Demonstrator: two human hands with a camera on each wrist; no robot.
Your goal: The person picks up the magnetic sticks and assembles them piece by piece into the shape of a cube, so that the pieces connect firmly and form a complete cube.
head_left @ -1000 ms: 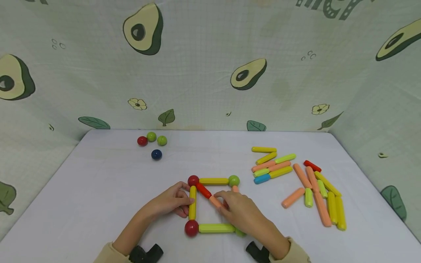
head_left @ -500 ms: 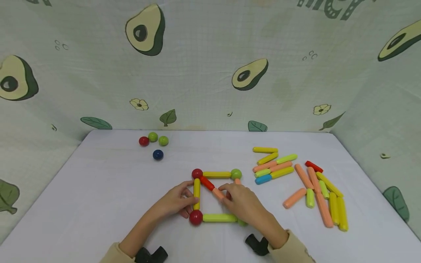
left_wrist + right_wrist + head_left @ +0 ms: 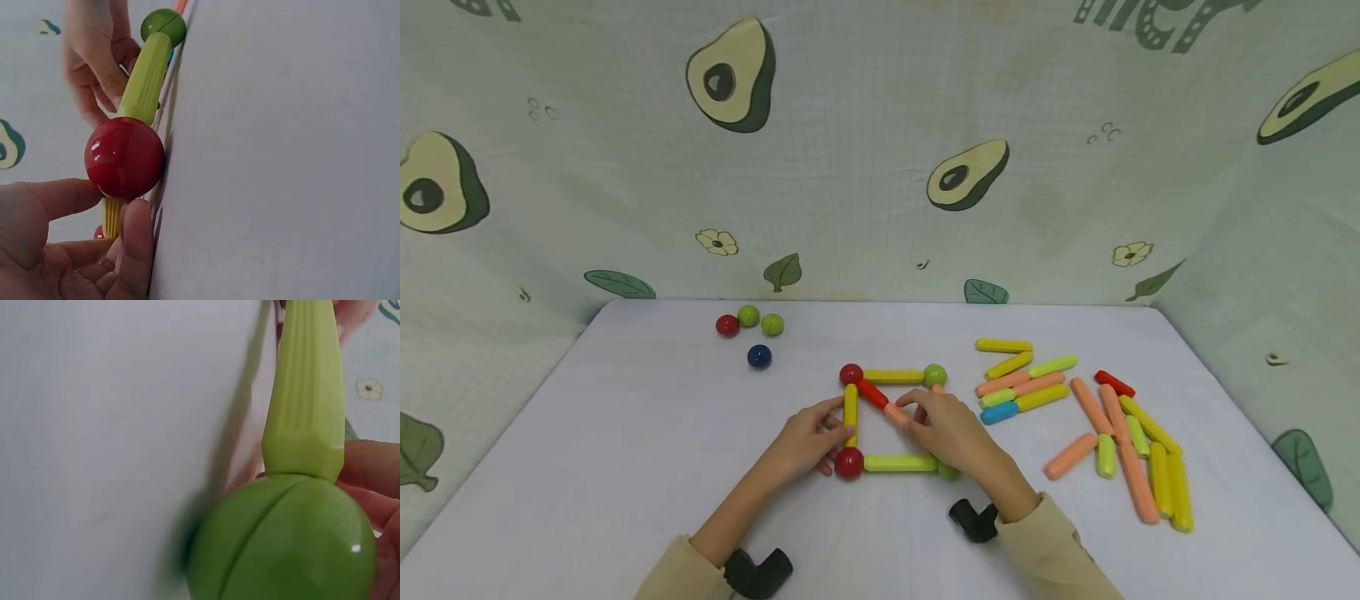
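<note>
In the head view, magnetic rods and balls form a four-sided frame on the table. My left hand (image 3: 808,435) pinches its left yellow rod (image 3: 851,406), between a far red ball (image 3: 852,374) and a near red ball (image 3: 849,463). A red rod (image 3: 873,394) slants inward from the far red ball and meets an orange rod (image 3: 895,415), which my right hand (image 3: 946,422) pinches. Another yellow rod (image 3: 893,377) runs to a green ball (image 3: 935,375). The lime rod (image 3: 305,394) ends at a second green ball (image 3: 284,540). My right hand hides most of the frame's right side.
Spare balls, among them a blue ball (image 3: 759,357), lie at the back left. Several loose rods, including a blue-and-yellow pair with a blue rod (image 3: 999,412) and an orange rod (image 3: 1070,456), lie to the right. A patterned cloth (image 3: 850,167) hangs behind the table.
Both hands have slid the frame away from me across the table, its near side moving more than its far side in view. The grips stay the same; loose pieces stay put.
</note>
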